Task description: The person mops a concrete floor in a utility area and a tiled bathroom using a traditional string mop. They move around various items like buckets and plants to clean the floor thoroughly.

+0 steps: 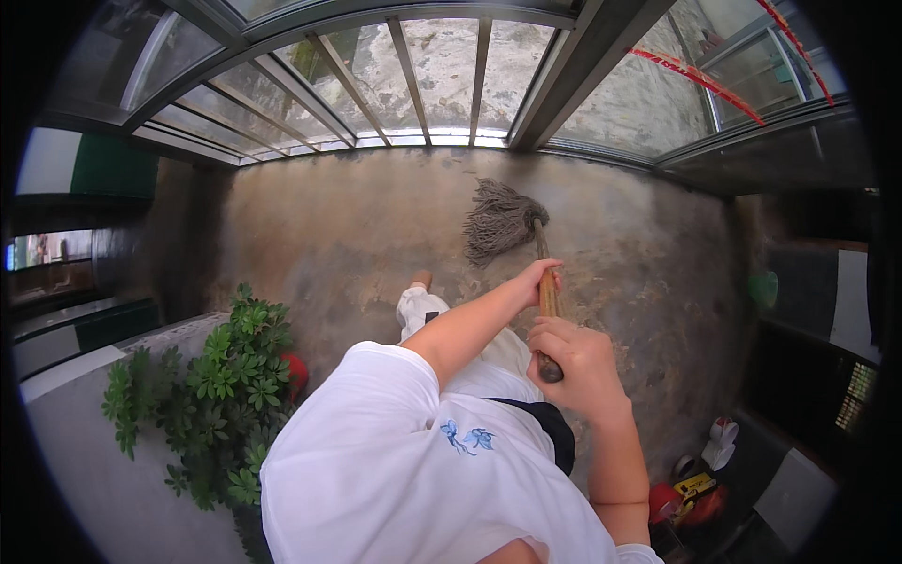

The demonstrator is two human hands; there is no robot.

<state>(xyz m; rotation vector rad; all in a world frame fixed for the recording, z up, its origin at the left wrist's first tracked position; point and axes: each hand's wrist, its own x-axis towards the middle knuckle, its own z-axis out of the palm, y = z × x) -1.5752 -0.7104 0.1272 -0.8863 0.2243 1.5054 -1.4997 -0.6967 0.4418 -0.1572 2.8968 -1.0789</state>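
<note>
A mop with a grey string head lies against the concrete floor, its strands fanned to the left. The wooden mop handle slopes from the head back toward my body. Partway along it my left hand is closed round the wood. Nearer to me, my right hand wraps the handle just below its dark, rounded end, which pokes out by the thumb. My left shoe shows on the floor left of the handle.
Ahead stands a metal-framed glass partition with bars, beyond the mop. A leafy green plant grows at my left beside a grey low wall. Red and yellow items sit at the lower right. Dark furniture lines the right side.
</note>
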